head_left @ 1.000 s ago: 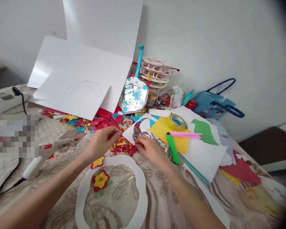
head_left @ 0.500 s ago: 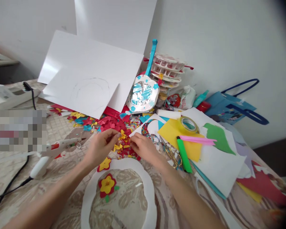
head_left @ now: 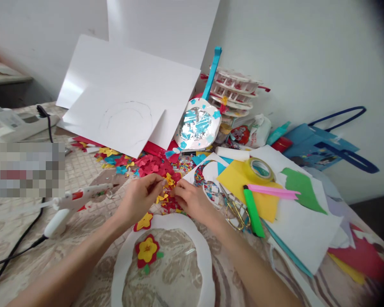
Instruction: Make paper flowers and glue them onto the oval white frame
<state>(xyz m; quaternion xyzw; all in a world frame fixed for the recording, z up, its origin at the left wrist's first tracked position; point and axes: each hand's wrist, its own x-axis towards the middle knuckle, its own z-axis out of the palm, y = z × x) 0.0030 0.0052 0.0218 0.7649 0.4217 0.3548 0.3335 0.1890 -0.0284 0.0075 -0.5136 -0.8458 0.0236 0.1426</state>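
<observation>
Over paper scraps (head_left: 155,165) — left hand (head_left: 139,195), right hand (head_left: 195,202), both pinched, contents unclear

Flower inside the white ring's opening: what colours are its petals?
The flower is yellow over red, seen best in the head view.

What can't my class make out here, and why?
Head view: whether the left hand or right hand pinches anything; their fingers hide it.
Head view: near end of the white ring; the bottom edge cuts it off.
Head view: whatever the pixelated patch covers.
Head view: red paper at far right; blur and darkness obscure its end.
</observation>
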